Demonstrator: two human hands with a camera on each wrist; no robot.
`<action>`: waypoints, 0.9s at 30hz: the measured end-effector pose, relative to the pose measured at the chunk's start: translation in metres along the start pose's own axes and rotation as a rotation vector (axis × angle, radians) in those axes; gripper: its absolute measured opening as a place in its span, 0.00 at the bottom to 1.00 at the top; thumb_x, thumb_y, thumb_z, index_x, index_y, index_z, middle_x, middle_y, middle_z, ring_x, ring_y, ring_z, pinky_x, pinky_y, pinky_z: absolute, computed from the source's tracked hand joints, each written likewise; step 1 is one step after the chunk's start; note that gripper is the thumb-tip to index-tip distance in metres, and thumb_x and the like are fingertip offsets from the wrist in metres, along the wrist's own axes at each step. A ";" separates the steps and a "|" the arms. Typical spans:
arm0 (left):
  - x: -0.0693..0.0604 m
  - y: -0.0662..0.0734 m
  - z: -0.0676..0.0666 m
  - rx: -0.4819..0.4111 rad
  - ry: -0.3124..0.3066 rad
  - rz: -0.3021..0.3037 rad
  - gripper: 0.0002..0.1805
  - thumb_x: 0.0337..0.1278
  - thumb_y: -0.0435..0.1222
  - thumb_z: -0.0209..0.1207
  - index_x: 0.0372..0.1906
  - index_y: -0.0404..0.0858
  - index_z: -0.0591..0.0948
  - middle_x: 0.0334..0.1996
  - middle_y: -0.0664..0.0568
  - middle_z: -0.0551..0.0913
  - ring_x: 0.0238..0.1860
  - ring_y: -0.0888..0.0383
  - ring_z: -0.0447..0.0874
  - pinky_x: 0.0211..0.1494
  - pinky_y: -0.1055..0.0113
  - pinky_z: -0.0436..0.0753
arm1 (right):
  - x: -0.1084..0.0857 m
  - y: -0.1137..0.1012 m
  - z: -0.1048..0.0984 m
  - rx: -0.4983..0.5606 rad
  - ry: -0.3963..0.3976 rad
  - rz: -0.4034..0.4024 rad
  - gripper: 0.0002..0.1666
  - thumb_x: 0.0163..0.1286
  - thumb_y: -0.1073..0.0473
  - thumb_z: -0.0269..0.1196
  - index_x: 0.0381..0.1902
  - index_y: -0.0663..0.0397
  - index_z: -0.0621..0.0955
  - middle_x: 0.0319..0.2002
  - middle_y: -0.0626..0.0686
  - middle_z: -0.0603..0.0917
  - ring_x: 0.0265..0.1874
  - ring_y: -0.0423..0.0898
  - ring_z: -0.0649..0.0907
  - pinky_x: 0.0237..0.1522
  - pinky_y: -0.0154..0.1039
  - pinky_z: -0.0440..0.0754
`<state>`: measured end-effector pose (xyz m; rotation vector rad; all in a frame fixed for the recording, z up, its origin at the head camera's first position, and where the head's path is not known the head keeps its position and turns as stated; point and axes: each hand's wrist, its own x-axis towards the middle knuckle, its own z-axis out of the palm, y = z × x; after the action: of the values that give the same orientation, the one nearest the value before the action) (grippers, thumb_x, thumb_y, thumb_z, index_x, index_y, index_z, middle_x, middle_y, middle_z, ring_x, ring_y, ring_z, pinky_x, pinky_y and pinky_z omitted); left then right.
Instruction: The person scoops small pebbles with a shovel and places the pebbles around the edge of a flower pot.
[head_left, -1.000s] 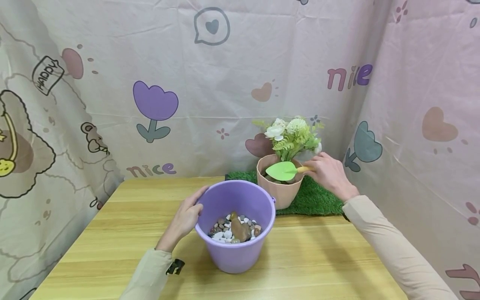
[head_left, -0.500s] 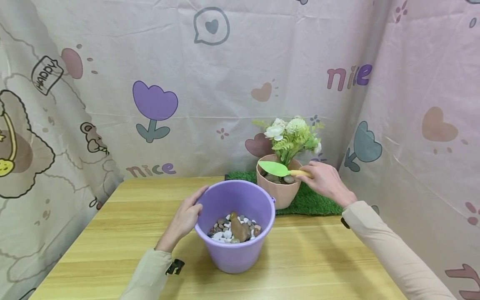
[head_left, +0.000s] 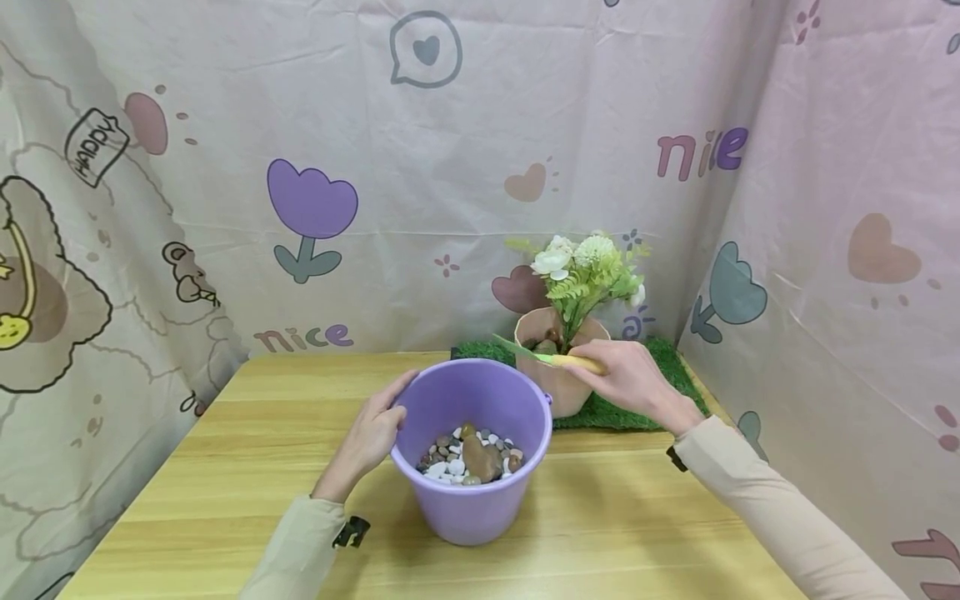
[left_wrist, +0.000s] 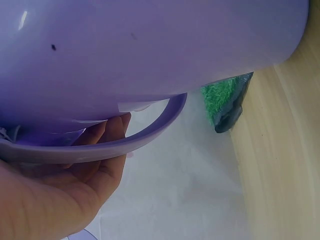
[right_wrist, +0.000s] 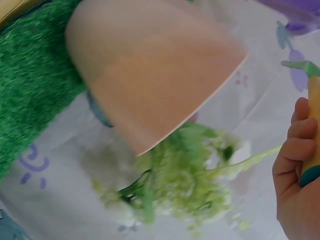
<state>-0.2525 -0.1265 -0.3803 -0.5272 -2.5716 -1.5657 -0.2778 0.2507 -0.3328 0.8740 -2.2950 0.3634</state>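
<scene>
A purple bucket [head_left: 468,510] stands on the table with small white, grey and brown pebbles [head_left: 453,462] and a larger brown stone [head_left: 480,458] inside. My left hand [head_left: 369,433] holds its rim at the left; in the left wrist view the fingers curl round by the bucket's handle [left_wrist: 127,145]. My right hand [head_left: 633,382] grips the yellow handle of a small green trowel [head_left: 579,364]. The blade points left, seen nearly edge-on, between the bucket and a peach flowerpot [head_left: 564,395]. White and green flowers [head_left: 588,275] rise from the pot, with stones around their base.
The pot stands on a green artificial-grass mat [head_left: 637,408] at the back right of the wooden table [head_left: 622,517]. A printed cloth [head_left: 450,150] hangs behind and at both sides.
My right hand has brought the trowel left and toward me, from over the pot to its near left side, and the blade has tilted edge-on. The left hand and bucket stay put.
</scene>
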 end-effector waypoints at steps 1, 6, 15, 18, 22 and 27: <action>0.000 0.000 0.000 -0.002 -0.001 0.000 0.37 0.55 0.25 0.43 0.75 0.39 0.62 0.72 0.39 0.66 0.68 0.39 0.69 0.71 0.44 0.67 | 0.000 -0.004 0.000 0.015 -0.004 -0.017 0.09 0.61 0.52 0.69 0.38 0.47 0.88 0.26 0.42 0.84 0.19 0.33 0.72 0.21 0.29 0.72; 0.001 0.000 0.000 -0.003 -0.005 -0.004 0.38 0.54 0.25 0.44 0.75 0.39 0.62 0.72 0.40 0.65 0.69 0.39 0.68 0.72 0.43 0.66 | 0.002 -0.018 0.002 0.068 -0.038 -0.084 0.12 0.60 0.52 0.70 0.41 0.46 0.88 0.29 0.42 0.86 0.20 0.31 0.74 0.22 0.27 0.73; 0.001 0.000 0.000 -0.002 -0.004 -0.001 0.38 0.55 0.25 0.44 0.75 0.40 0.62 0.73 0.41 0.64 0.70 0.40 0.66 0.73 0.44 0.64 | 0.003 -0.036 0.014 0.107 -0.072 -0.143 0.11 0.58 0.47 0.71 0.37 0.42 0.88 0.29 0.38 0.85 0.22 0.29 0.76 0.23 0.24 0.74; 0.001 0.001 0.000 -0.003 -0.004 -0.002 0.38 0.54 0.25 0.44 0.75 0.40 0.62 0.73 0.41 0.64 0.70 0.40 0.66 0.73 0.43 0.64 | 0.004 -0.044 0.019 0.087 -0.073 -0.126 0.12 0.56 0.45 0.72 0.36 0.41 0.89 0.27 0.38 0.84 0.21 0.29 0.75 0.22 0.24 0.73; 0.000 0.000 0.000 -0.005 -0.006 -0.001 0.38 0.54 0.25 0.44 0.75 0.39 0.62 0.73 0.41 0.64 0.70 0.40 0.66 0.73 0.44 0.65 | 0.007 -0.057 0.023 0.016 -0.060 -0.115 0.12 0.53 0.42 0.73 0.29 0.40 0.90 0.22 0.37 0.76 0.17 0.30 0.69 0.17 0.24 0.66; 0.000 0.000 0.000 -0.009 -0.006 0.005 0.38 0.54 0.25 0.43 0.75 0.39 0.62 0.73 0.40 0.64 0.70 0.39 0.67 0.72 0.44 0.66 | 0.012 -0.069 0.023 -0.020 -0.097 -0.141 0.14 0.50 0.39 0.74 0.23 0.39 0.88 0.22 0.38 0.71 0.19 0.32 0.68 0.18 0.24 0.63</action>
<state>-0.2524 -0.1268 -0.3802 -0.5398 -2.5665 -1.5778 -0.2495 0.1834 -0.3404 1.0573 -2.3043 0.2410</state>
